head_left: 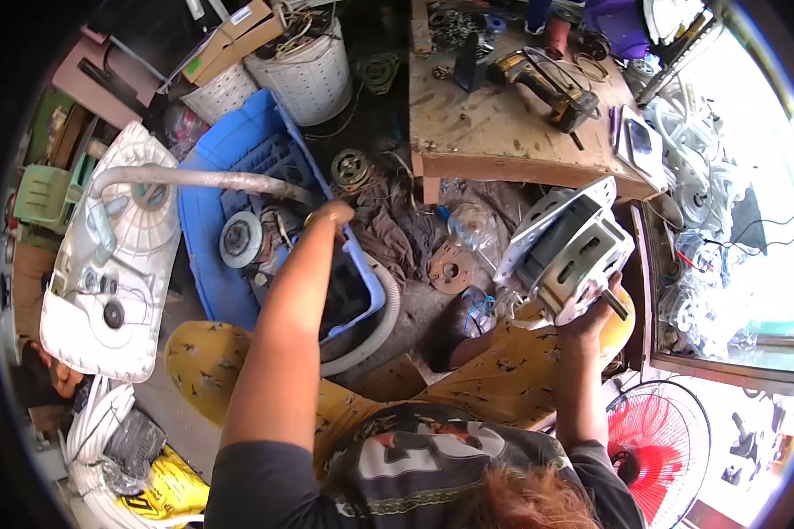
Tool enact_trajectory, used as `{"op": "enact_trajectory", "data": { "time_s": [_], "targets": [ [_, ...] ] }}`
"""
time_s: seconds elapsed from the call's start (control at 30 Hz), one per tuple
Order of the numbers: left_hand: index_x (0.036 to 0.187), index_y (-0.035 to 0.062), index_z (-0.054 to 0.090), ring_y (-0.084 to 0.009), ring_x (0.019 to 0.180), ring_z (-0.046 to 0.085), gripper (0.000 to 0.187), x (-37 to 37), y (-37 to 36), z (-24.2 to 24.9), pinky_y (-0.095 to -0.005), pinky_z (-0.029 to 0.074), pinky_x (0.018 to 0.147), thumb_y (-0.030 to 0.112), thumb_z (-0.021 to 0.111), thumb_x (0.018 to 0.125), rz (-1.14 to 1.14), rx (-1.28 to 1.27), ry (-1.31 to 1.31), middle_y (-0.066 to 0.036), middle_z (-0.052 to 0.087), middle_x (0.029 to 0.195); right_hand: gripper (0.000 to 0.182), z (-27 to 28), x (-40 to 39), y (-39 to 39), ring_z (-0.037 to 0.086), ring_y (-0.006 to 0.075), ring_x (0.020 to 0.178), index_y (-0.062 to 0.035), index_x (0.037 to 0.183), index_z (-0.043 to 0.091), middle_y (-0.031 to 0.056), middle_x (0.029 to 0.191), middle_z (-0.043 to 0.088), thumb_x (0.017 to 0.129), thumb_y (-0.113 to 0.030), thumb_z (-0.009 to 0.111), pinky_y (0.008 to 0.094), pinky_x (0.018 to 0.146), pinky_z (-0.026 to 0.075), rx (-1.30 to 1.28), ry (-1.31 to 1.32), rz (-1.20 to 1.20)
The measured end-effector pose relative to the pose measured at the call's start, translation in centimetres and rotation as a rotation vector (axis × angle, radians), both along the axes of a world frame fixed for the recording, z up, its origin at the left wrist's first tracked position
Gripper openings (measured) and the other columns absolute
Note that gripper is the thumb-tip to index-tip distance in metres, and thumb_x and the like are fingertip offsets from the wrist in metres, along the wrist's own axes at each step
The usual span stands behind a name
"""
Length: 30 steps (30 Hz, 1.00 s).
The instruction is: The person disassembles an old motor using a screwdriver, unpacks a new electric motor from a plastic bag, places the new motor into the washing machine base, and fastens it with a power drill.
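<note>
My right hand point(587, 319) is closed around the lower end of a grey slotted metal housing point(578, 256). A flat mounting plate with holes stands on the housing's far side, and a short shaft sticks out by my fingers. My left hand point(329, 215) is at the right rim of a blue plastic crate point(229, 145), beside the end of a grey corrugated hose point(207, 178). Its fingers are too indistinct to show what they grip. Inside the crate lies a round metal pulley-like part point(241, 239) among other parts.
A wooden table point(468, 132) bears a yellow cordless drill point(547, 88). A white plastic machine panel point(119, 317) lies at the left. White perforated tubs point(304, 75) stand behind the crate. Rags point(388, 229) and a brown disc point(451, 268) lie ahead. A red fan point(657, 450) stands at right.
</note>
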<state>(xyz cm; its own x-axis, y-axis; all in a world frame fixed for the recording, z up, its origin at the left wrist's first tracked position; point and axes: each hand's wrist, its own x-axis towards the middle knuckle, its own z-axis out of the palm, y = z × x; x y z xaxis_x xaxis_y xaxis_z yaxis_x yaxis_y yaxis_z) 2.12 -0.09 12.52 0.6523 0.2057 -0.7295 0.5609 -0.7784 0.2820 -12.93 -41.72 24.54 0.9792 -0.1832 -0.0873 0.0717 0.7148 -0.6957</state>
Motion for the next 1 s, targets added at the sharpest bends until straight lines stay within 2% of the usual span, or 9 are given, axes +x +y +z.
{"op": "enact_trajectory", "data": {
  "time_s": [0.13, 0.2, 0.27, 0.4, 0.5, 0.67, 0.8, 0.87, 1.0],
  "targets": [
    [0.094, -0.0026, 0.063, -0.0217, 0.059, 0.061, 0.036, 1.4, 0.8, 0.2, -0.0338, 0.049, 0.055, 0.03, 0.055, 0.082, -0.894, 0.408, -0.289, -0.01, 0.064, 0.076, 0.061, 0.3, -0.6, -0.1, 0.056, 0.025, 0.104, -0.0021, 0.125, 0.045, 0.0127, 0.114, 0.057, 0.081, -0.041, 0.061, 0.0389, 0.09, 0.046, -0.082, -0.004, 0.134],
    [0.112, 0.0003, 0.057, -0.0193, 0.069, 0.062, 0.047, 0.2, -0.2, 6.6, -0.0305, 0.051, 0.064, 0.038, 0.057, 0.083, -0.633, -0.023, -0.136, -0.008, 0.065, 0.088, 0.066, 1.4, -1.2, 0.5, 0.057, 0.0238, 0.1, 0.0001, 0.123, 0.044, 0.0134, 0.112, 0.056, 0.075, -0.04, 0.064, 0.0352, 0.088, 0.046, -0.177, 0.071, 0.229],
    [0.126, 0.0042, 0.046, -0.0185, 0.086, 0.06, 0.058, -1.2, -1.4, 12.9, -0.0315, 0.051, 0.071, 0.043, 0.056, 0.085, -0.588, -0.203, -0.042, -0.008, 0.062, 0.102, 0.071, 2.7, -1.2, 1.5, 0.056, 0.0213, 0.098, 0.0016, 0.122, 0.043, 0.0124, 0.108, 0.056, 0.068, -0.04, 0.066, 0.0334, 0.087, 0.045, -0.349, 0.019, 0.312],
    [0.136, 0.0115, 0.038, -0.0212, 0.114, 0.046, 0.076, -6.7, -4.5, 22.6, -0.0411, 0.046, 0.087, 0.063, 0.05, 0.081, -0.449, -0.771, -0.064, -0.009, 0.047, 0.128, 0.076, 5.2, -0.8, 4.8, 0.053, 0.0184, 0.096, 0.0025, 0.119, 0.046, 0.0105, 0.104, 0.056, 0.061, -0.04, 0.071, 0.0291, 0.086, 0.041, -0.608, -0.086, 0.45],
    [0.139, 0.0137, 0.031, -0.0228, 0.117, 0.045, 0.086, -10.8, -5.6, 25.5, -0.0455, 0.039, 0.094, 0.069, 0.049, 0.076, -0.428, -1.023, 0.004, -0.009, 0.042, 0.133, 0.067, 6.2, -0.9, 7.5, 0.052, 0.018, 0.098, 0.0027, 0.115, 0.049, 0.0107, 0.104, 0.056, 0.064, -0.034, 0.071, 0.0292, 0.088, 0.039, -0.59, -0.096, 0.643],
    [0.139, 0.0079, 0.028, -0.018, 0.12, 0.042, 0.082, -12.7, -2.3, 24.7, -0.0348, 0.036, 0.099, 0.044, 0.069, 0.077, -0.265, -1.09, -0.06, -0.006, 0.044, 0.131, 0.066, 6.9, 0.4, 13.1, 0.052, 0.0199, 0.102, 0.0037, 0.119, 0.048, 0.013, 0.109, 0.056, 0.068, -0.032, 0.07, 0.0315, 0.092, 0.038, -0.587, -0.127, 0.777],
    [0.138, 0.0059, 0.028, -0.0184, 0.121, 0.041, 0.081, -13.7, 1.2, 24.1, -0.0318, 0.033, 0.102, 0.03, 0.073, 0.075, -0.25, -1.066, -0.28, -0.008, 0.045, 0.129, 0.081, 7.2, 3.7, 18.9, 0.052, 0.026, 0.108, 0.0039, 0.122, 0.044, 0.0176, 0.114, 0.056, 0.063, -0.042, 0.076, 0.033, 0.095, 0.039, -0.924, -0.191, 0.81],
    [0.136, 0.0055, 0.032, -0.018, 0.12, 0.042, 0.079, -14.0, 4.5, 22.2, -0.0318, 0.033, 0.102, 0.026, 0.074, 0.073, -0.128, -1.044, -0.417, -0.008, 0.045, 0.128, 0.104, 9.2, 5.7, 22.8, 0.05, 0.0291, 0.114, 0.009, 0.131, 0.033, 0.0226, 0.121, 0.052, 0.056, -0.045, 0.081, 0.0346, 0.099, 0.037, -1.139, -0.263, 0.966],
    [0.132, 0.005, 0.037, -0.0177, 0.113, 0.046, 0.072, -15.9, 11.3, 19.0, -0.0308, 0.036, 0.097, 0.029, 0.07, 0.073, 0.137, -1.021, -0.647, -0.009, 0.05, 0.121, 0.114, 6.2, 9.6, 30.2, 0.042, 0.0329, 0.121, 0.009, 0.136, 0.022, 0.0291, 0.132, 0.038, 0.058, -0.05, 0.08, 0.0372, 0.102, 0.034, -1.16, -0.324, 0.983]
  ]
}}
